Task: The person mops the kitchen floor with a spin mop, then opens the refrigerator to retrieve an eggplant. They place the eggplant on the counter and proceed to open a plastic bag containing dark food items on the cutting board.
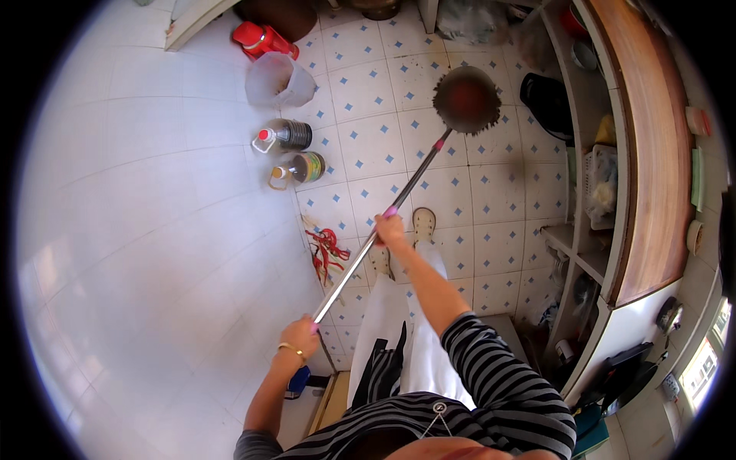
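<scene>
A mop with a metal pole (418, 172) and pink fittings slants across the view from lower left to upper right. Its round dark mop head (469, 100), fringed at the rim and reddish in the middle, is over the patterned tile floor (360, 146); whether it presses on the tiles I cannot tell. My left hand (299, 337), a gold bracelet at the wrist, is closed round the pole's upper end. Farther down, my right hand (389, 230) wraps round the pole beside a pink collar.
Along the left wall stand a dark bottle (291, 135), an oil bottle (308, 167), a whitish bin (280, 80) and a red container (264, 40). Red peppers (328, 245) lie by the wall. Open shelves under a wooden counter (652, 146) line the right; a black bag-like object (546, 106) rests before them.
</scene>
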### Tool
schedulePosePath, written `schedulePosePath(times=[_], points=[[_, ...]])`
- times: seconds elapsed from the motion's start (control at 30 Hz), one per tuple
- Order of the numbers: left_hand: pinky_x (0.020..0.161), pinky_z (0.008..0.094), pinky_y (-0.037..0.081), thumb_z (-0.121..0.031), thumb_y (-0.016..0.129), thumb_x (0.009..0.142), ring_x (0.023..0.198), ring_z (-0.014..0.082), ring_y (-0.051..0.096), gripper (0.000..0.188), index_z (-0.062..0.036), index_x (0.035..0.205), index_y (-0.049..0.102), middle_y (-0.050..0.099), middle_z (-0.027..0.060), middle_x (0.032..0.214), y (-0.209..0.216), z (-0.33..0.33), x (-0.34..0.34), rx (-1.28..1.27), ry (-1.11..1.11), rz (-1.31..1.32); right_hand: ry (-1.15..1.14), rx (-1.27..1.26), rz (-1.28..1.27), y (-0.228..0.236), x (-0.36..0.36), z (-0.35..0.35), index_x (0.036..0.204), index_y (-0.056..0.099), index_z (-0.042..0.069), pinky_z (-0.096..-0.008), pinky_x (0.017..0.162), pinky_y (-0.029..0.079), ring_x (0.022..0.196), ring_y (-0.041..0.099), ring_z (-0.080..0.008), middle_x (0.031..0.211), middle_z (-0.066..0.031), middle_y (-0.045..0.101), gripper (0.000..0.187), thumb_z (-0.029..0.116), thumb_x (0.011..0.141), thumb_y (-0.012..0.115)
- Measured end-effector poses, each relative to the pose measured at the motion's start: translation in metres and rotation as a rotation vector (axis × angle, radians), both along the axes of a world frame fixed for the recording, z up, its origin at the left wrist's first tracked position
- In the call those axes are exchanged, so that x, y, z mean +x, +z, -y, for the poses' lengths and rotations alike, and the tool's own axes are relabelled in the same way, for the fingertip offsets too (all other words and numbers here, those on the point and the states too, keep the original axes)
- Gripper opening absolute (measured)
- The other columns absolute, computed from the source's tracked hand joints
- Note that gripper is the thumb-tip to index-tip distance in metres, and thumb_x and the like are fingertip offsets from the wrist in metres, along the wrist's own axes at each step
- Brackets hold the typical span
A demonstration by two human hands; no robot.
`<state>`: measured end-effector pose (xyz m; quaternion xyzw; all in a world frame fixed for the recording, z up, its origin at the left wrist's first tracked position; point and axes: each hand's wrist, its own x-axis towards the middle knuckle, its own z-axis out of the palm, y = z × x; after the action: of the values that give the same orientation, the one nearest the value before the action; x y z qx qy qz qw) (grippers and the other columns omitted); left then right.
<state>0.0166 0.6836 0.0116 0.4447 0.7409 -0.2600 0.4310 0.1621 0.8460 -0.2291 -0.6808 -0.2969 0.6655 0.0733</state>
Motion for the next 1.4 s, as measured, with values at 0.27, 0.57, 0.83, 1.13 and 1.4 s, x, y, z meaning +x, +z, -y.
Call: schedulePosePath(times=[0.27,0.57,0.83,1.13,1.4], points=[[0.057,0.04,0.044,-0.011,0.052,0.072,0.067,0.0279,0.059,0.01,-0.0112,0.082,0.055,0.059,0.0093,0.069,0.194,-0.012,-0.095,0.049,-0.316,-0.587,-0.073,-0.527,-0.503,0.13,-0.125,0.063,0.077,0.047,0.001,-0.0363,0.037,0.047,0.048,0.059,-0.0268,0.066,-0.0166,0.058,0.035,0.035,0.082,0.046],[0.087,0.0386,0.03,-0.016,0.05,0.075,0.093,0.0177,0.05,0.015,-0.0182,0.078,0.064,0.061,0.0011,0.086,0.183,-0.049,-0.25,0.435,-0.443,-1.012,0.201,-0.187,-0.706,0.203,-0.142,0.058,0.096,0.049,-0.001,-0.0287,0.055,0.05,0.063,0.061,-0.0233,0.077,-0.0149,0.06,0.032,0.028,0.082,0.049],[0.079,0.0356,0.031,-0.016,0.053,0.076,0.092,0.0174,0.051,0.014,-0.0149,0.083,0.065,0.062,0.0028,0.087,0.156,-0.008,-0.287,0.309,-0.309,-0.861,-0.137,-0.244,-0.599,0.132,0.015,0.119,0.093,0.053,0.004,-0.0289,0.053,0.047,0.063,0.058,-0.0192,0.076,-0.0094,0.06,0.02,0.019,0.081,0.05],[0.078,0.0356,0.035,-0.015,0.054,0.076,0.091,0.0198,0.055,0.016,-0.0138,0.089,0.062,0.063,0.0039,0.09,0.145,-0.011,-0.266,0.315,-0.35,-0.706,-0.364,-0.112,-0.496,0.158,0.071,0.142,0.093,0.052,0.001,-0.0293,0.056,0.047,0.066,0.056,-0.0191,0.075,-0.0083,0.058,0.019,0.015,0.081,0.051],[0.078,0.0358,0.037,-0.013,0.049,0.079,0.095,0.0199,0.055,0.02,-0.0117,0.097,0.057,0.062,0.0067,0.094,0.145,-0.011,-0.279,0.359,-0.258,-0.684,-0.343,-0.008,-0.543,0.18,0.051,0.14,0.099,0.05,-0.002,-0.0274,0.055,0.047,0.064,0.058,-0.0196,0.076,-0.0101,0.058,0.025,0.015,0.081,0.053]])
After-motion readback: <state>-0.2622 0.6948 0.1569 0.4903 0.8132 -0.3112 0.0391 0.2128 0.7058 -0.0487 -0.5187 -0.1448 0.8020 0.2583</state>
